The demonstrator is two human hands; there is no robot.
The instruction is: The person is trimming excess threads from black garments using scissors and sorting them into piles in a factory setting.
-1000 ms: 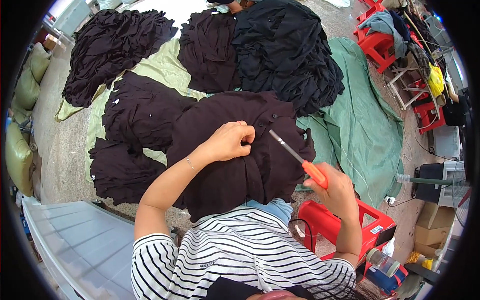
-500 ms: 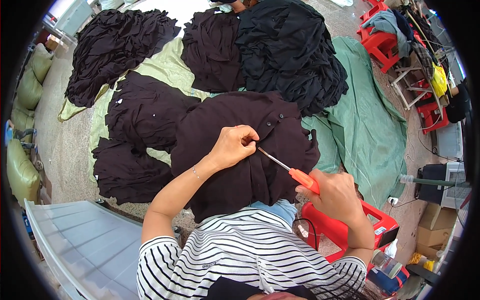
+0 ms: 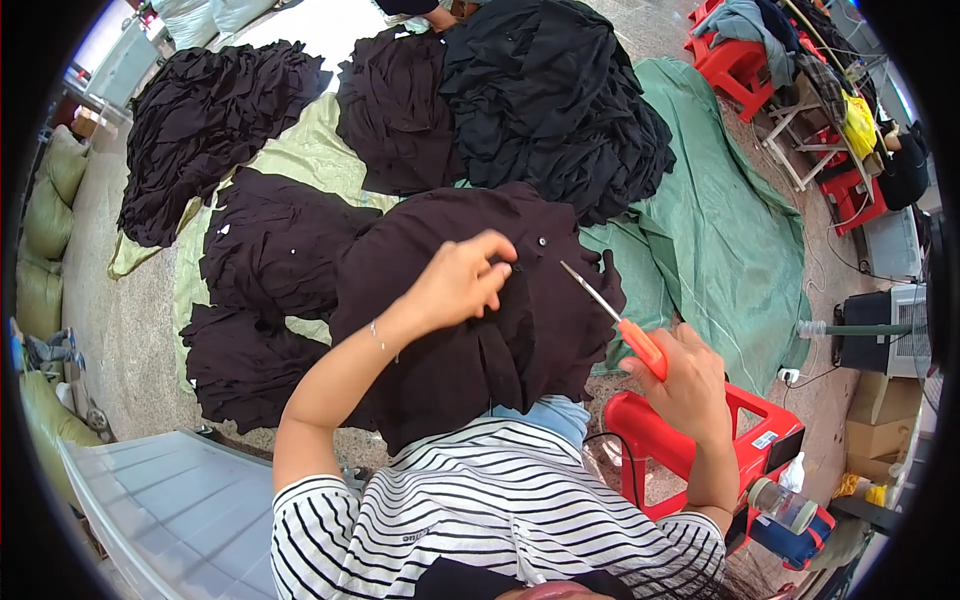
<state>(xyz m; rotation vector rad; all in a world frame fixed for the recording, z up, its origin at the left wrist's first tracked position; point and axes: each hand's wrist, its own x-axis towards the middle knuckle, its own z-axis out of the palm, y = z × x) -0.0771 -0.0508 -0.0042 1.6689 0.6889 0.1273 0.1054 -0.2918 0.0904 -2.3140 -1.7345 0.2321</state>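
A dark brown buttoned garment (image 3: pixel 420 350) lies spread over my lap, with a small round button (image 3: pixel 542 241) showing near its far side. My left hand (image 3: pixel 460 280) is over the middle of the cloth, thumb and fingers apart, with nothing visible between them. To the right, my right hand (image 3: pixel 685 380) is wrapped round the orange handle of a slim metal-shafted tool (image 3: pixel 643 350). The tool's thin tip points up and left over the garment, apart from my left hand. Its exact kind is unclear.
Piles of dark brown cloth (image 3: pixel 220 130) and a black pile (image 3: pixel 555 100) lie ahead on pale and green sheets (image 3: pixel 720 200). A red stool (image 3: pixel 630 440) stands at my right, a grey plastic bin (image 3: pixel 190 510) at my left. Another person's arm (image 3: pixel 440 17) shows at the far edge.
My left hand's pinch on the cloth has loosened and its fingers have spread. The tool's tip has moved right and away from those fingers. The view has shifted slightly.
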